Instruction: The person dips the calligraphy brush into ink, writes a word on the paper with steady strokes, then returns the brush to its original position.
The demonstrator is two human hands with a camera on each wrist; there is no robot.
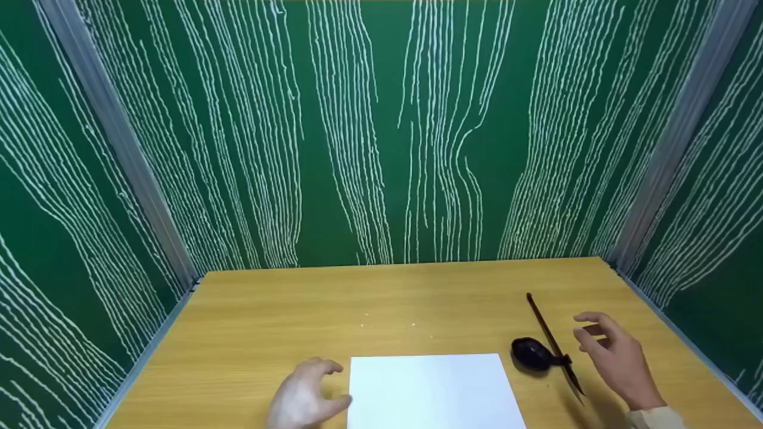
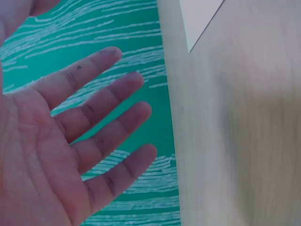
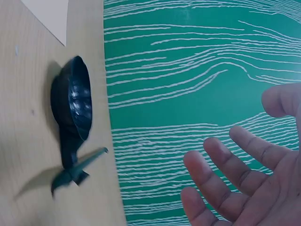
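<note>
A white sheet of paper (image 1: 429, 390) lies at the table's near middle; only its corner (image 2: 200, 21) shows in the left wrist view. My left hand (image 1: 304, 393) hovers beside its left edge, fingers spread and relaxed (image 2: 70, 127), holding nothing. To the right of the paper sits a small black ink dish (image 1: 530, 354) with a short handle. A dark ink brush (image 1: 543, 325) rests across that handle, its pointed tip toward me. My right hand (image 1: 614, 354) is just right of the brush, apart from it, with loosely bent fingers and nothing in them (image 3: 244, 183).
The wooden table (image 1: 286, 310) carries a few tiny pale crumbs (image 1: 413, 325) beyond the paper. Green panels (image 1: 393, 179) with wavy white lines enclose its back and sides, joined by grey corner posts (image 1: 119, 119).
</note>
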